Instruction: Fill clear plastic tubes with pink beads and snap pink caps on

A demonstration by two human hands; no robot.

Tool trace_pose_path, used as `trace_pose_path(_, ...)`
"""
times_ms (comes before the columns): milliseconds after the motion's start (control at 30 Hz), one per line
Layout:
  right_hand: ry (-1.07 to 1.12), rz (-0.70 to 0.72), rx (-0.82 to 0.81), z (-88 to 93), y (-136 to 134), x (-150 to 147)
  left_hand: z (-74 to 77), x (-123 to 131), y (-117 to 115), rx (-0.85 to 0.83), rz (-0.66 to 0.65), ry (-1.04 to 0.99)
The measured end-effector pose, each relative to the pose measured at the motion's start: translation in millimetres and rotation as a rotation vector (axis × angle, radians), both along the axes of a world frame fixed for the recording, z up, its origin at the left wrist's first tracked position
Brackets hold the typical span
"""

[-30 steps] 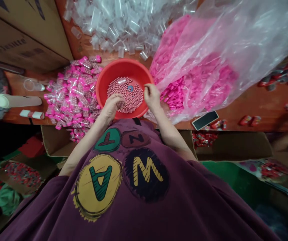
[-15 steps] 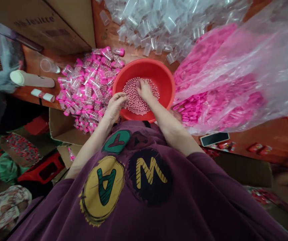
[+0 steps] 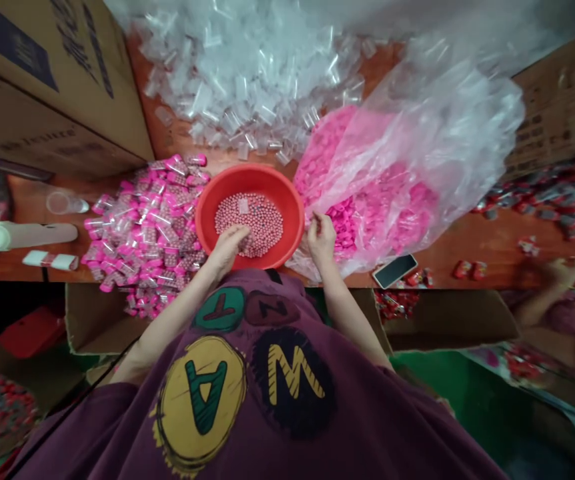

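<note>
A red plastic bowl [image 3: 295, 230] of small pink beads [image 3: 267, 217] stands in front of me. One clear little container [image 3: 243, 205] rests on the beads. My left hand [image 3: 228, 248] is over the bowl's near left rim, fingertips bent together above the beads; what they hold, if anything, is hidden. Just right of the bowl, my right hand [image 3: 321, 235] has its fingers curled closed beside the plastic bag [image 3: 377, 147] of pink caps [image 3: 342, 223]. I cannot make out anything between those fingers. Left of the bowl lies a heap of pink-capped bottles [image 3: 152, 227] filled with beads.
Clear empty containers [image 3: 247, 80] are piled behind the bowl. A large carton [image 3: 52, 127] is at back left. A phone [image 3: 395, 270] and small red packets [image 3: 470, 269] lie along the right front edge. Another person's hand [image 3: 565, 273] shows at far right.
My right hand has left the beads and moved right to the bag of caps. My left hand stays at the bowl's near left side. The camera view has shifted.
</note>
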State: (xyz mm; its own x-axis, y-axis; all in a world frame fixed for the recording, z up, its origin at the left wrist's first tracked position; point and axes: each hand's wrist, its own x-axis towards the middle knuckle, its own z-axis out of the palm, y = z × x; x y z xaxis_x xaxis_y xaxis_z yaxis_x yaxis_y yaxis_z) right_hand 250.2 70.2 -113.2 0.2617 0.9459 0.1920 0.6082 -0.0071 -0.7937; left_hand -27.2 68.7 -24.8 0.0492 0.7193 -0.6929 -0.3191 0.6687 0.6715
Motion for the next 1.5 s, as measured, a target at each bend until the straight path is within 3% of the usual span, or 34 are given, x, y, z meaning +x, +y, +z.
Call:
trace_pose_path(133, 0.040, 0.155, -0.027, 1.8, 72, -19, -1.5, 4, 0, -0.022, -0.025, 0.001)
trace_pose_path(300, 0.100, 0.146, -0.285, -15.9, 192, -38, -1.5, -3, -3, -0.047, -0.019, 0.055)
trace_pose_path(367, 0.120, 0.143, -0.367, -27.6, 221, -45, -4.4, -9, -2, -0.046, 0.014, 0.073)
trace_pose_path(433, 0.137, 0.165, -0.341, -38.5, 230, -54, -8.2, -15, 0, -0.058, 0.055, 0.093)
trace_pose_path(533, 0.133, 0.300, -0.143, -42.8, 202, -63, -13.2, -24, 4, -0.068, 0.103, 0.125)
trace_pose_path(633, 0.091, 0.443, -0.063, -24.7, 143, -49, -19.3, -30, 9, -0.019, 0.101, 0.137)
trace_pose_path(733, 0.062, 0.282, -0.050, -1.6, 77, -7, -26.0, -27, 11, -0.028, 0.049, 0.152)
trace_pose_path(800, 0.057, 0.138, -0.108, 0.6, 30, 29, -28.6, -21, 9, -0.076, -0.022, 0.172)
trace_pose_path(900, 0.006, 0.014, -0.307, -24.0, -33, 67, -31.3, -12, 4, -0.139, -0.122, 0.195)
trace_pose_path(1000, -0.005, -0.073, -0.503, -60.2, -69, 69, -34.1, -4, 0, -0.146, -0.181, 0.200)
trace_pose_path(1100, 0.022, -0.176, -0.580, -80.7, -78, 41, -35.0, -3, -4, -0.131, -0.201, 0.211)
trace_pose_path(1267, 0.035, -0.190, -0.615, -83.1, -63, -3, -34.8, -8, -7, -0.145, -0.170, 0.243)
trace_pose_path(1500, 0.089, -0.300, -0.583, -89.7, -35, 0, -34.9, -3, -9, -0.136, -0.140, 0.260)
